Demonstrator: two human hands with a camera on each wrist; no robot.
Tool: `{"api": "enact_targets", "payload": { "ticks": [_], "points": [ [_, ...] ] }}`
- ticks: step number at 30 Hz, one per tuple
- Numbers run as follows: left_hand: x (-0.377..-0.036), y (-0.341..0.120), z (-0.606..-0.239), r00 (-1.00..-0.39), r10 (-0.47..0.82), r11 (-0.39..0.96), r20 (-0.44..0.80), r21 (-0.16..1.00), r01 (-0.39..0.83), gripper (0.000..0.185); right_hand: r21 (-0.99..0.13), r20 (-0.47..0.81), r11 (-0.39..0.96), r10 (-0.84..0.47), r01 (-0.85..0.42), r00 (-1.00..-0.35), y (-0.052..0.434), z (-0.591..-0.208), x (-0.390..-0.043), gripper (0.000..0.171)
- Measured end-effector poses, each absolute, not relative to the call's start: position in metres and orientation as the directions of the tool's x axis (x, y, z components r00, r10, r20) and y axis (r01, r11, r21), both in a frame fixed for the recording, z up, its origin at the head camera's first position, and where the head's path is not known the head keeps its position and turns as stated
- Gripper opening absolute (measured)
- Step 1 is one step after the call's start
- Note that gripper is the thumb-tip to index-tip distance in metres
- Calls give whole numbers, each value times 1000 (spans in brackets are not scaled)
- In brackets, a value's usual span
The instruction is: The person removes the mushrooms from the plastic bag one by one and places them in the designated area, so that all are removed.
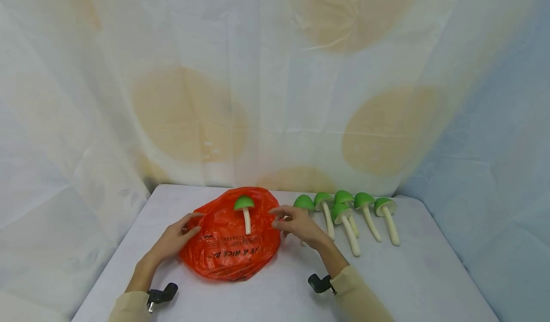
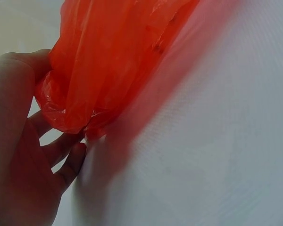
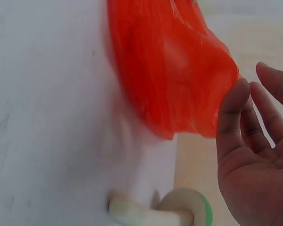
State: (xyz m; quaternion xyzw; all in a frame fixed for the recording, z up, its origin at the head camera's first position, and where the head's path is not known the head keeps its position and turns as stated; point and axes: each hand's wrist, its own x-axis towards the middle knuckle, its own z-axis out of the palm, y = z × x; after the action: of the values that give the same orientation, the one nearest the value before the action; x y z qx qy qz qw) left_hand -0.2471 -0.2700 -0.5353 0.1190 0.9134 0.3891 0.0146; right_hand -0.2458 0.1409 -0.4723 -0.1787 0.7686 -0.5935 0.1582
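A red plastic bag (image 1: pixel 215 264) with dark printed lettering lies on the white table. On top of it rests a green-capped toy mushroom (image 1: pixel 244 202) with a white stem. My left hand (image 1: pixel 174 238) holds the bag's left edge, the edge lying between thumb and fingers; in the left wrist view the bag (image 2: pixel 113 61) hides the thumb tip. Beside the bag's right edge, my right hand (image 1: pixel 298 224) has its fingers loosely bent and the thumb apart from them. In the right wrist view those fingertips (image 3: pixel 237 92) are close against the bag; contact is unclear.
Several more green-capped mushrooms (image 1: pixel 350 231) lie to the right of the right hand, one partly behind it. A patterned curtain (image 1: pixel 266 135) hangs behind the white table (image 1: pixel 429 274), with sheets at both sides. Each wrist carries a small black camera (image 1: pixel 162 294).
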Motion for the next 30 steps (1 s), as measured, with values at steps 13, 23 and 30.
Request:
{"api": "enact_targets", "payload": {
  "ticks": [13, 23, 30],
  "points": [
    [-246, -273, -534, -971, 228, 664, 68, 719, 206, 38, -953, -63, 291, -475, -89, -878, 101, -480, -253, 44],
    [-245, -272, -533, -972, 226, 666, 64, 718, 202, 38, -933, -99, 354, -440, -70, -893, 84, -498, -261, 40],
    [-243, -271, -531, -974, 220, 656, 50, 732, 186, 40, -922, -127, 385, -409, -45, -904, 75, -508, -263, 38]
  ]
}}
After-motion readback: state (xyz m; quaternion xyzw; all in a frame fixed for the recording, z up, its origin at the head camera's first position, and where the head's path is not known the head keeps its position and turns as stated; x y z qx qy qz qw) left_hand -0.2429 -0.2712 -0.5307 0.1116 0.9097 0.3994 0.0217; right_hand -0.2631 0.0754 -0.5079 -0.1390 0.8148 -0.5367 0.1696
